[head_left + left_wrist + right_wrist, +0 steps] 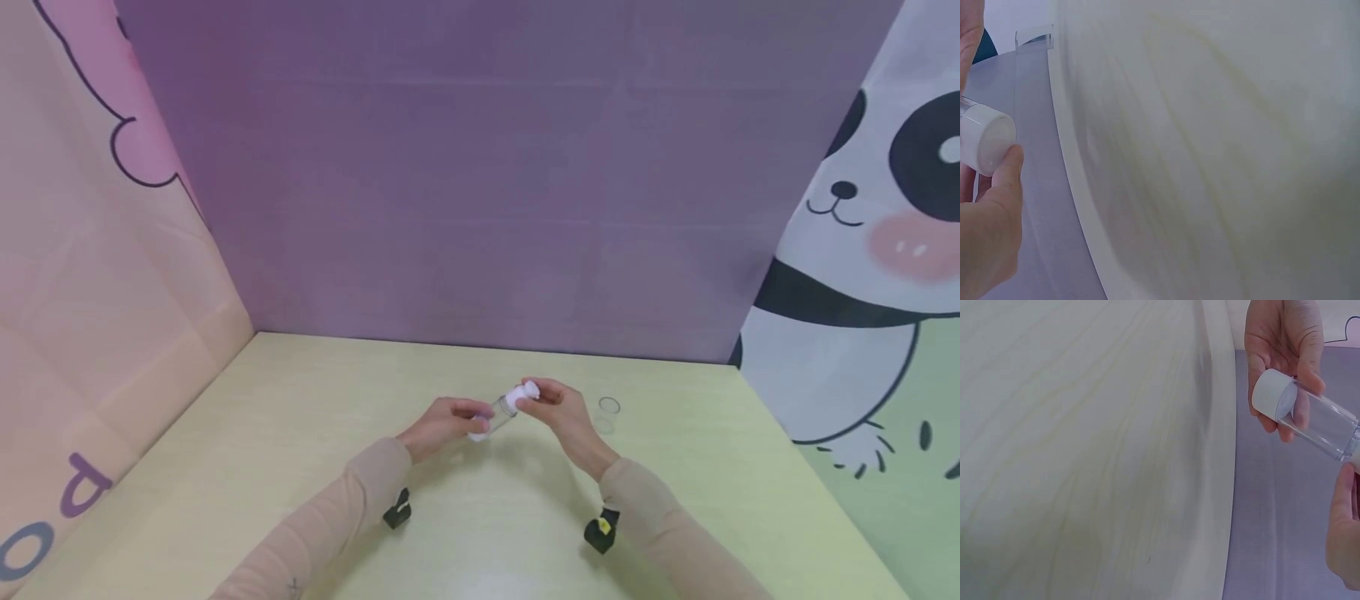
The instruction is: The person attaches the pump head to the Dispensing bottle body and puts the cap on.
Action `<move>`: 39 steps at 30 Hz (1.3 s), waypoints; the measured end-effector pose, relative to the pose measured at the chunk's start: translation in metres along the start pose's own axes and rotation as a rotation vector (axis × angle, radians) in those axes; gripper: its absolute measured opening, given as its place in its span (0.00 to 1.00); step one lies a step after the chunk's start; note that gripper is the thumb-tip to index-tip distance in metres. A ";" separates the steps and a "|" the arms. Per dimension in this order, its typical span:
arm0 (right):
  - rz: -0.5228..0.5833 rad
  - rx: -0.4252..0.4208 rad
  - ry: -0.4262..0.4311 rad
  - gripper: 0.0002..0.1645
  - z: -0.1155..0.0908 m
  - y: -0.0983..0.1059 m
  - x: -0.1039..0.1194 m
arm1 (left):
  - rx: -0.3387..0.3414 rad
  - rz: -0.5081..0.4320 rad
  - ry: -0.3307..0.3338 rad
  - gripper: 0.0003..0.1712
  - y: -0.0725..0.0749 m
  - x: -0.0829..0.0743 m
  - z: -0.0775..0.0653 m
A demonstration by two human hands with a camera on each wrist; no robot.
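A small clear bottle (499, 413) with a white base and a white top is held slantwise above the table, its top toward the upper right in the head view. My left hand (441, 427) grips the white base (1269, 395) between thumb and fingers. At the other end, my right hand (564, 418) pinches the white top (517, 395). The see-through body shows nothing solid inside in the right wrist view. A clear cap (603, 423) stands on the table just right of my right hand.
The pale wood-grain table (315, 392) ends at a purple backdrop (480, 200). Printed cloth panels stand on both sides, with a panda (832, 358) on the right one. Black wrist cameras hang under both sleeves, the right one (600, 533) close over the table.
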State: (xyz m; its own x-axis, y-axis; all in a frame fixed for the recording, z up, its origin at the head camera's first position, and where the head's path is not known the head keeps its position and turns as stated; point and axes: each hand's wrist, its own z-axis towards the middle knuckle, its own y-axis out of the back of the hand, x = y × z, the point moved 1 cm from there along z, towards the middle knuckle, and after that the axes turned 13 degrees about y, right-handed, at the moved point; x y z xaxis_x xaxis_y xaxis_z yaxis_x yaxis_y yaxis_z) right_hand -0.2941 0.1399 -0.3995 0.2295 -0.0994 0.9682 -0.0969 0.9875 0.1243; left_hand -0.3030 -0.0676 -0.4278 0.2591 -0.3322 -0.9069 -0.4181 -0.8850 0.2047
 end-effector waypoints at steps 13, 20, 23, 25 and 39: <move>0.028 0.019 0.014 0.31 -0.002 0.000 0.000 | -0.004 -0.012 0.013 0.19 -0.001 0.000 0.000; 0.098 0.105 0.075 0.29 -0.003 0.005 -0.003 | -0.005 0.018 0.001 0.19 -0.002 0.001 0.002; 0.135 0.150 0.116 0.29 -0.003 0.008 -0.003 | -0.001 0.015 -0.004 0.19 -0.002 0.001 0.001; 0.156 0.177 0.142 0.29 -0.003 0.010 -0.002 | 0.003 0.010 -0.007 0.19 -0.003 0.001 0.001; 0.232 0.193 0.142 0.27 -0.006 0.007 0.001 | 0.019 -0.014 -0.008 0.20 -0.006 -0.001 0.001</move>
State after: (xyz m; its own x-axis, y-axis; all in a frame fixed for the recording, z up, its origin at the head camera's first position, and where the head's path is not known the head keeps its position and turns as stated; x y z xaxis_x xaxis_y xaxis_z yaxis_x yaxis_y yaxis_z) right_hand -0.2889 0.1474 -0.3994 0.3113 0.1564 0.9373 -0.3404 0.9393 -0.0436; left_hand -0.3015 -0.0613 -0.4289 0.2582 -0.3175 -0.9124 -0.4313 -0.8830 0.1852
